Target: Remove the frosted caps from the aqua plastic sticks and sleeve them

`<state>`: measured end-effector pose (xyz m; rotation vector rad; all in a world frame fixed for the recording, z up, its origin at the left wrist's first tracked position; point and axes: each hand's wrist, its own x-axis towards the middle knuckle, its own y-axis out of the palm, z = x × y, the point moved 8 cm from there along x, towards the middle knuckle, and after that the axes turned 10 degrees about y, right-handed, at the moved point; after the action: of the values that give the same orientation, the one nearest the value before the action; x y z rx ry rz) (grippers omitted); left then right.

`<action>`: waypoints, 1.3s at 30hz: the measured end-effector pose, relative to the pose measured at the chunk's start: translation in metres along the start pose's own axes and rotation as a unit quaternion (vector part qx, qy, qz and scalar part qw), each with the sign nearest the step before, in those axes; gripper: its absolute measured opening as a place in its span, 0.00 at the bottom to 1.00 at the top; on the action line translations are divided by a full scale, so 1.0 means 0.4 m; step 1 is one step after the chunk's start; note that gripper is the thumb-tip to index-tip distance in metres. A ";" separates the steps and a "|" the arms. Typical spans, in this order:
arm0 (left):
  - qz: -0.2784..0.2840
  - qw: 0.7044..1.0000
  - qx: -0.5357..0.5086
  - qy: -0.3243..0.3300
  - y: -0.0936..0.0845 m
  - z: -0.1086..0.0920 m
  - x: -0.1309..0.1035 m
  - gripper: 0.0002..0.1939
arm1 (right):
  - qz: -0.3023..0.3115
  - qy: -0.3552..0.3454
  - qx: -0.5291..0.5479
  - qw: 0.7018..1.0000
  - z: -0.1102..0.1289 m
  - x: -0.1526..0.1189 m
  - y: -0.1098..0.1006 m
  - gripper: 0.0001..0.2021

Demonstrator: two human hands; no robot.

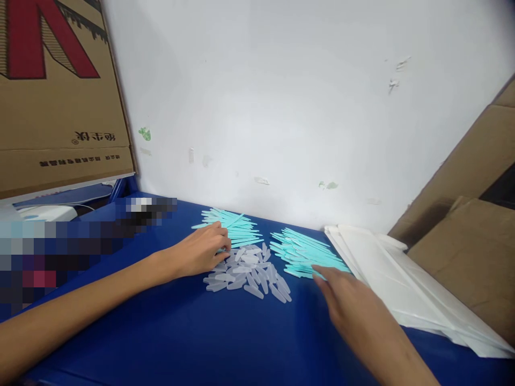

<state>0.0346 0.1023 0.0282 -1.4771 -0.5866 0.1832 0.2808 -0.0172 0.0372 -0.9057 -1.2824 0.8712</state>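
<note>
Two piles of slim turquoise plastic sticks lie on a blue tabletop point(169, 327), a left pile point(245, 236) and a right pile point(301, 249). Between and in front of them spreads a heap of small, flat, translucent tapered pieces point(243, 271), resembling caps. My left hand point(203, 249) is at the near edge of the left pile, beside the heap, with its fingers curled; what they hold, if anything, is hidden. At the near side of the right pile, my right hand point(346, 295) has thumb and forefinger closed around a turquoise stick, mostly covered by the hand.
White folded sheets or bags point(386, 279) lie along the right side, near brown cardboard point(470, 257). A large printed carton point(60, 107) stands at the upper left. Behind the table rises a white wall point(257, 107). Part of the left side is pixelated.
</note>
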 end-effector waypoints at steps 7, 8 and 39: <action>0.005 1.000 0.008 -0.003 0.007 -0.005 0.002 0.07 | 0.106 -0.009 0.042 0.993 -0.031 -0.033 0.109 0.24; 0.006 1.000 0.009 -0.001 0.008 -0.006 0.001 0.08 | 0.106 -0.004 0.042 0.993 -0.032 -0.033 0.108 0.24; -0.140 0.824 -0.534 -0.127 -0.021 -0.079 0.012 0.14 | 0.153 -0.062 0.171 0.971 0.121 -0.016 -0.034 0.10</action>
<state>0.0519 0.0758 0.0381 -2.4341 -1.2362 -0.2419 0.2326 -0.0252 0.0501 -0.7922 -1.0653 1.3648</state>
